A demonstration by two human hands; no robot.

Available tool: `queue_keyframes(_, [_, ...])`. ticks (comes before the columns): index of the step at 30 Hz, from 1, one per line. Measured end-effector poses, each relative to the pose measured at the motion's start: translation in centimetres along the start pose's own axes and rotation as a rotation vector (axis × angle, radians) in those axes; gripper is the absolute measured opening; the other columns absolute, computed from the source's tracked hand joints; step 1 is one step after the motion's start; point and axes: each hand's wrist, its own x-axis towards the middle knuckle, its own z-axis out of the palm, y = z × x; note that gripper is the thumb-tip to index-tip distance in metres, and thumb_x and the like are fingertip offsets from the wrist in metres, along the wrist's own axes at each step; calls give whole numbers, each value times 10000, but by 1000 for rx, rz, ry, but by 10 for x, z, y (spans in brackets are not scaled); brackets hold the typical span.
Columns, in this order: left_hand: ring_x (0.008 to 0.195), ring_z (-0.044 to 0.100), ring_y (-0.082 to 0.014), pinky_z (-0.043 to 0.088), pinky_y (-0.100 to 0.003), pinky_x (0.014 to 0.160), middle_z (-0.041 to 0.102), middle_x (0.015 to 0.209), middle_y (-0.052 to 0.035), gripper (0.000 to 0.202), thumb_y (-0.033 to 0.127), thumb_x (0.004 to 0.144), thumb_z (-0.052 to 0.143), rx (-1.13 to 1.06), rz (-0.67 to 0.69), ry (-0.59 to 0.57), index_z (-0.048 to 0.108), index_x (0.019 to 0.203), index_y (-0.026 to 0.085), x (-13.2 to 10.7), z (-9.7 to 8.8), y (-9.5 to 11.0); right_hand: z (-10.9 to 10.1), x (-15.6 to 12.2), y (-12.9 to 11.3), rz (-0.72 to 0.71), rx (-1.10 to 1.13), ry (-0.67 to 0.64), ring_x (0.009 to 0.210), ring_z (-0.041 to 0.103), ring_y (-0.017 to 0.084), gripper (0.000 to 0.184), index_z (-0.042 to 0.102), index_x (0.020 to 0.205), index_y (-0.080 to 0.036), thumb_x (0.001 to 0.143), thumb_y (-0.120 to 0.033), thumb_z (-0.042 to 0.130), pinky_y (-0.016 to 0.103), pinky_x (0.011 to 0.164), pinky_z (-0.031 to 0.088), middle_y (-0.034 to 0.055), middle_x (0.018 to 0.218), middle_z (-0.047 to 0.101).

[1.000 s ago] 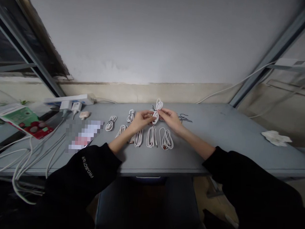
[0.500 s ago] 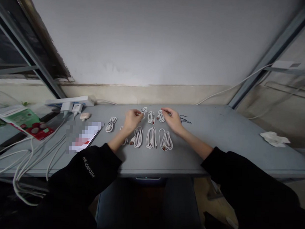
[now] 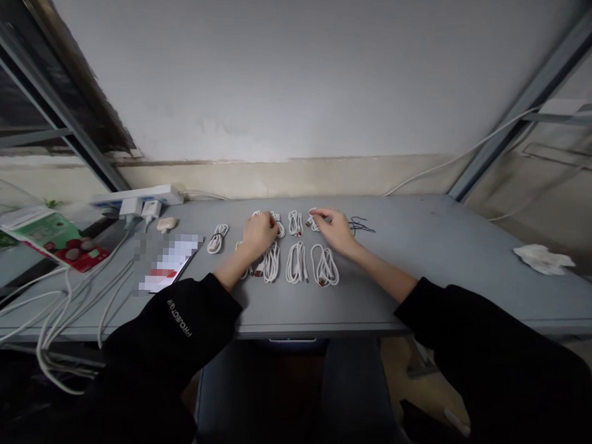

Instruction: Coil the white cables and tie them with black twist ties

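Note:
Several coiled white cables (image 3: 297, 264) lie in two rows on the grey table (image 3: 410, 278). My left hand (image 3: 260, 234) rests curled over a coil in the back row (image 3: 276, 226), hiding part of it. My right hand (image 3: 334, 230) reaches left, its fingertips pinched on another back-row coil (image 3: 314, 222) with a small plug end. A tangle of thin black ties (image 3: 361, 226) lies just beyond my right hand. A separate tied coil (image 3: 218, 239) sits left of the rows.
A power strip (image 3: 136, 197) with white chargers stands at the table's back left, near a pale earbud case (image 3: 166, 224). A blurred paper (image 3: 168, 264) and a loose bundle of white cords (image 3: 64, 311) lie left. A crumpled white cloth (image 3: 543, 259) sits at the right.
The coil held up between my hands a second ago now lies in the back row. My hands have parted, the left coming down over a coil and the right pinching another.

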Motion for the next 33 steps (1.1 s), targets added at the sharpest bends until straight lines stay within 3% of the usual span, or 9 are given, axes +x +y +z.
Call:
queue_keyframes(5, [891, 562, -299, 358, -412, 850, 551, 625, -65, 232, 272, 757, 620, -30, -16, -7, 445, 610, 229, -5, -3, 7, 0, -3, -5, 9, -8, -31, 895, 632, 237, 163, 732, 824, -235, 826, -225, 570, 433, 842, 486, 68, 909, 703])
queue_keyframes(9, [946, 542, -325, 324, -454, 912, 568, 688, -70, 329, 398, 691, 733, -47, -15, -23, 464, 619, 222, -10, -4, 13, 1, -5, -9, 14, -5, -57, 890, 641, 229, 181, 733, 811, -241, 829, -205, 556, 430, 848, 486, 58, 908, 713])
queue_keyframes(15, [986, 528, -321, 310, -463, 944, 605, 739, -71, 229, 283, 670, 758, -150, -35, -35, 540, 648, 219, -9, -1, 8, 1, -4, -5, 32, -29, -86, 887, 652, 232, 179, 742, 807, -222, 825, -185, 568, 435, 857, 491, 70, 912, 722])
queue_keyframes(20, [1001, 569, -318, 341, -470, 939, 671, 873, -104, 120, 281, 746, 706, 23, -38, -68, 617, 770, 204, -10, -5, 12, 1, -3, -8, 18, -102, -132, 886, 664, 226, 185, 746, 814, -211, 820, -157, 569, 412, 847, 504, 64, 902, 741])
queue_keyframes(25, [1055, 585, -308, 387, -454, 937, 682, 1050, -131, 211, 353, 843, 597, 260, -31, -127, 653, 970, 194, -13, -10, 20, 1, -5, -11, -43, -203, -201, 883, 680, 220, 210, 752, 835, -185, 797, -99, 564, 395, 874, 502, 66, 900, 753])
queue_keyframes(29, [1052, 582, -300, 413, -442, 932, 649, 1087, -145, 265, 331, 854, 577, 245, 81, -68, 655, 1064, 190, -14, -8, 22, 1, -4, -6, -110, -273, -198, 896, 673, 226, 215, 752, 869, -196, 789, -96, 579, 418, 902, 491, 63, 914, 752])
queue_keyframes(33, [1053, 575, -288, 414, -449, 942, 658, 1027, -110, 226, 338, 843, 604, 172, 263, -121, 683, 1002, 198, -15, -3, 21, 1, -2, 0, -124, -281, -228, 893, 667, 224, 218, 748, 902, -172, 797, -98, 573, 410, 893, 494, 83, 920, 747])
